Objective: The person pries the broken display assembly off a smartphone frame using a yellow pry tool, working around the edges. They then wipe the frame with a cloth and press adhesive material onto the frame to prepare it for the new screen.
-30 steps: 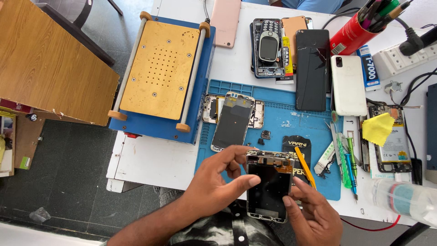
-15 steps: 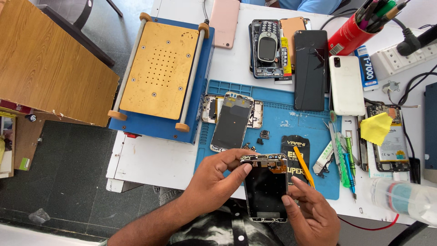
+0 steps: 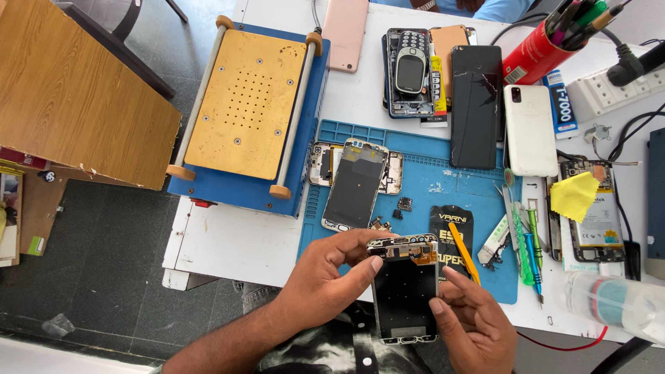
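An opened phone (image 3: 405,289) with its back off, a black inner panel and a small board along its top, is held over the table's near edge. My left hand (image 3: 325,277) grips its upper left corner, thumb and forefinger on the top edge. My right hand (image 3: 474,325) supports its lower right side and also holds a thin yellow pry tool (image 3: 464,253) that points up and to the left. On the blue work mat (image 3: 422,183) behind lie another stripped phone frame (image 3: 355,183) and small loose parts (image 3: 404,204).
A blue and gold heating plate machine (image 3: 249,114) stands at the left. Several phones (image 3: 478,104) lie at the back, beside a red tool cup (image 3: 537,52). Screwdrivers and tweezers (image 3: 526,239) lie at the mat's right. A wooden board (image 3: 76,97) is at the far left.
The held phone has shifted slightly and tilted, and my left thumb and forefinger have moved onto its top edge. My right hand stays at its lower right.
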Available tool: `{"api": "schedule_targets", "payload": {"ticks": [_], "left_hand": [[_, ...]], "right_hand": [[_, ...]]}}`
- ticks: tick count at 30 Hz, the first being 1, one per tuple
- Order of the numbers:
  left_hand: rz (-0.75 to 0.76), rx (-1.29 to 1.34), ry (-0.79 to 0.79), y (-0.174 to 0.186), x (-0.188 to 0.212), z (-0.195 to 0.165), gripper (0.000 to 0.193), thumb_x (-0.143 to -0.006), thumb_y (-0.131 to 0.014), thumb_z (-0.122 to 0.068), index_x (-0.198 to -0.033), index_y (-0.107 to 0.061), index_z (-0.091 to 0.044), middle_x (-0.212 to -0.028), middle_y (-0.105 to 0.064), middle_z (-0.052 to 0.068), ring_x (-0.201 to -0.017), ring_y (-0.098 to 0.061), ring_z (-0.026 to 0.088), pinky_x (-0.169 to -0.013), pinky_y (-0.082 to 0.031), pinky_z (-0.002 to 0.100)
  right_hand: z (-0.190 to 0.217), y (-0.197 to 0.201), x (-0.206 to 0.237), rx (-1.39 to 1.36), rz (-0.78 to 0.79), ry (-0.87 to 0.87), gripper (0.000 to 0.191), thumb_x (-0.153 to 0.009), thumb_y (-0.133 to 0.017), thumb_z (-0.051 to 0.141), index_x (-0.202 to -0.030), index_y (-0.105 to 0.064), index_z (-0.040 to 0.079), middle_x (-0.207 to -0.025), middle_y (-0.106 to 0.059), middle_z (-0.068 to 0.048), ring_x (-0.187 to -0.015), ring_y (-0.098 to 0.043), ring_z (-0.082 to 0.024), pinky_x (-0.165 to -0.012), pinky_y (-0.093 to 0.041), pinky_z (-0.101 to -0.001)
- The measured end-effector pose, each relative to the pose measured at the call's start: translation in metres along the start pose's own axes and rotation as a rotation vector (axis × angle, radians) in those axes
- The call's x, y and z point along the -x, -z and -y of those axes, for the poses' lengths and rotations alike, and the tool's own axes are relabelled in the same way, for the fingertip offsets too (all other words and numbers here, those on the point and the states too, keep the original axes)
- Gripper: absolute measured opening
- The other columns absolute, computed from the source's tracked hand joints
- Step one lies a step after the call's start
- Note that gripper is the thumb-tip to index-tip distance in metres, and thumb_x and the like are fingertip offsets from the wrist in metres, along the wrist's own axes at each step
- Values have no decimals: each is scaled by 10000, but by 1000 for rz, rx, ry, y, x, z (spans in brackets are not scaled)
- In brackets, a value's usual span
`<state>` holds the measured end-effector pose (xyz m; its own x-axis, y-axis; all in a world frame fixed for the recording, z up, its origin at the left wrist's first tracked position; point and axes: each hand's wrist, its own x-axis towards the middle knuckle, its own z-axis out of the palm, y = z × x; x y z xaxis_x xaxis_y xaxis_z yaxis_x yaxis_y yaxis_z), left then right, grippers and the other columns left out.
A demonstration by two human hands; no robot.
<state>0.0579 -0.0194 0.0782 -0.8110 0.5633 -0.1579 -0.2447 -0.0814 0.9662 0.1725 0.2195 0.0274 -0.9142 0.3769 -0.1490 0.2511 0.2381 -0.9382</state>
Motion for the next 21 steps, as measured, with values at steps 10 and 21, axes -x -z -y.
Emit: {"api": "schedule_targets", "payload": {"ticks": [10, 21], "left_hand": [[13, 324, 68, -4, -3, 20, 438, -1009, -612, -175, -1422, -550, -43, -1169, -716, 78, -1020, -665, 90, -868, -574, 252], [-272, 532, 156, 8, -17, 50, 313, -950, -623, -137, -1242, -629, -24, -1133, -761, 144, -995, -725, 181, -865, -595, 345]], "right_hand": [[1, -20, -5, -241, 71, -21, 550, -867, -727, -29, -1402, -609, 18, -991, -735, -122, -818, -703, -122, -655, -554, -233], [18, 43, -84, 456, -267, 321, 232, -988, -676, 161, -1176, -739, 40, -1068, -751, -87, -903, -709, -198, -793, -565, -333]]}}
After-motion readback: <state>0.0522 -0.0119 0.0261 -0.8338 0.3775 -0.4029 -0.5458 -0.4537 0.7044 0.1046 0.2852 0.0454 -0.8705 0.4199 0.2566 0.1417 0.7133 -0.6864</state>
